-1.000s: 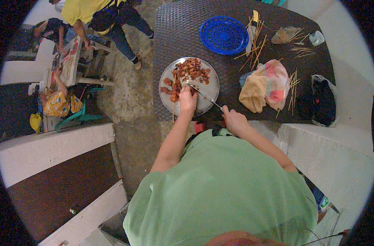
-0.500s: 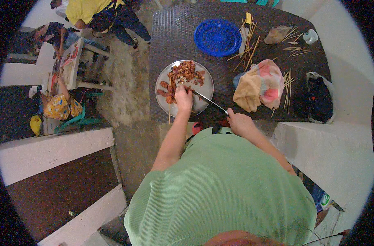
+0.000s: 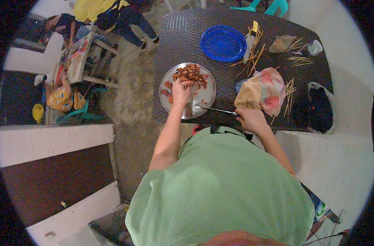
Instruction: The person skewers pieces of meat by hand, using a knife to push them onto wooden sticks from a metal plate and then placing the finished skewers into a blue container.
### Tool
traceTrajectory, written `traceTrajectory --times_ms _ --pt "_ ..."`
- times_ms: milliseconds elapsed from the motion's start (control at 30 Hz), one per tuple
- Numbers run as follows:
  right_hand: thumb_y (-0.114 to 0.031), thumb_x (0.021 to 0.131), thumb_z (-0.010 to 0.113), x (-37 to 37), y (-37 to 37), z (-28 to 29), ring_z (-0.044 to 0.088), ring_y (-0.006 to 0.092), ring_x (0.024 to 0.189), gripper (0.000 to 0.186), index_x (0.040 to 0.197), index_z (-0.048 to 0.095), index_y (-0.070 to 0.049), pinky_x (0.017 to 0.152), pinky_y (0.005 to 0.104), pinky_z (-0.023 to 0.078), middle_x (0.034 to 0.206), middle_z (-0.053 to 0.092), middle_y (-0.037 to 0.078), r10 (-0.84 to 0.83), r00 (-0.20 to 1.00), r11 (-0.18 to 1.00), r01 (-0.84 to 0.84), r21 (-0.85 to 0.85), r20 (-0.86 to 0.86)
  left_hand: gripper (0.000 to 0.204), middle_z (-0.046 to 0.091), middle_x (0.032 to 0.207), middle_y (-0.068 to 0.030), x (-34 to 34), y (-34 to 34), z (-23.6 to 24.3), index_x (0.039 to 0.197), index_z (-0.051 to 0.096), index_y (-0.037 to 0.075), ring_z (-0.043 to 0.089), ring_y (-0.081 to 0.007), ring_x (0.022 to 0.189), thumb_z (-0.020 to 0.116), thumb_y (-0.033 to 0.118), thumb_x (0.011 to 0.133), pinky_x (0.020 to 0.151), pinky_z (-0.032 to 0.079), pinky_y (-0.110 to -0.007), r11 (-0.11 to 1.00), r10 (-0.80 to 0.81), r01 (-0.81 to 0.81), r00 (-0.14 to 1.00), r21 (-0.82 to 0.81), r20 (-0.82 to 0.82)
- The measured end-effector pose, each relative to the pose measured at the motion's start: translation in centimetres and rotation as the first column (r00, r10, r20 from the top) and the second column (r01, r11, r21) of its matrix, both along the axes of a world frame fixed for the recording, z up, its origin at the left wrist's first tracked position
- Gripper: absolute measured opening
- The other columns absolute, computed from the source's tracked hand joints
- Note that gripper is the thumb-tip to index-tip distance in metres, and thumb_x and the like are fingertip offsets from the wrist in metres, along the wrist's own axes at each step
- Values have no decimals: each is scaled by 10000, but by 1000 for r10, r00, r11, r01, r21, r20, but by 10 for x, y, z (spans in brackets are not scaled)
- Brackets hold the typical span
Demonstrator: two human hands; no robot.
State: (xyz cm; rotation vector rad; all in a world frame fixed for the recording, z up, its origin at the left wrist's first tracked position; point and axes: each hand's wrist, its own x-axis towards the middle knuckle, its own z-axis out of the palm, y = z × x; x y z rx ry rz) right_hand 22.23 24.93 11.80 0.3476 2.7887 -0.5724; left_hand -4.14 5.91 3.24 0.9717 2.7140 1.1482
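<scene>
Both your hands work at the round metal plate (image 3: 207, 96). Left hand (image 3: 181, 90) fingers pinch meat pieces (image 3: 191, 73); right hand (image 3: 251, 119) is clamped on a thin skewer (image 3: 215, 109).

One head camera looks steeply down onto the dark table (image 3: 179, 37).

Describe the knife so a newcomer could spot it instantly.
Start at the dark woven table and find the round metal plate of meat pieces at its near edge. The knife lies across the plate's near rim, its handle in the right hand. Unlike the wooden skewers nearby, it is thin, silvery metal.
</scene>
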Motion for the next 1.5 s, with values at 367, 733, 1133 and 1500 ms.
traceTrajectory --times_ms 367,733,1133,1500 --pt "-295 858 584 -49 8 12 649 342 829 264 1075 585 -144 687 500 496 864 663 168 -110 984 983 129 127 -143 239 596 1064 -105 -26 -21 -11 917 705 159 534 -329 1037 639 5 746 922 430 -409 995 -93 96 991 -20 94" --pt "-337 885 558 -55 -34 -5 645 378 781 288 1101 552 -147 627 514 503 825 649 179 -144 989 983 148 105 -44 204 663 904 -102 -47 -114 14 968 688 61 651 -207 803 640 38 771 735 516 -309 985 122 -139 979 100 162" --pt "-326 891 559 -57 -76 -9 643 374 833 303 1116 570 -122 726 470 500 945 660 173 -291 936 956 294 -19 -196 262 627 949 -200 10 -125 -13 863 705 39 611 -357 938 742 251 713 824 496 -427 926 185 -116 969 -360 164" --pt "-310 909 551 -40 -112 -9 626 383 913 347 1178 528 -93 767 464 497 1004 649 192 -402 896 899 348 -265 -190 148 608 920 -207 13 -123 -2 955 635 14 609 -381 836 621 89 828 753 489 -431 996 85 -91 970 20 227"
